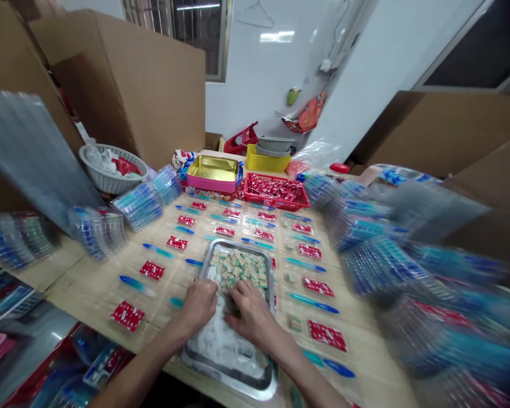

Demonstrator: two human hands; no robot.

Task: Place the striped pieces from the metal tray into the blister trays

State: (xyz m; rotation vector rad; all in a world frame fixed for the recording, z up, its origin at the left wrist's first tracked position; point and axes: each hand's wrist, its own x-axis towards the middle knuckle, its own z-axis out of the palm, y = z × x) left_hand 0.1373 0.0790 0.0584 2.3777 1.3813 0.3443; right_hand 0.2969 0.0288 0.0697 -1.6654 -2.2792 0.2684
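A metal tray (268,391) lies lengthwise in front of me, with many small pale green and beige blocks (242,266) heaped at its far end and white powder near me. Over the tray's left rim is my left hand (202,304), closed, its fingertips curled inward; what they grip is hidden. My right hand (251,310) reaches into the tray at the edge of the blocks. Its fingers are bent down among them, the thumb lower, and anything held is hidden. Around the tray, clear plastic packs hold red patterned packets (128,315) and blue-turquoise pen-like sticks (314,302).
Stacks of filled clear packs (382,266) line the right side, blurred; others (140,205) stand left. Behind are a red basket (276,198) of packets, a gold-lined pink tin (213,171) and a yellow basket (267,161). Cardboard boxes (153,90) rise at the back left.
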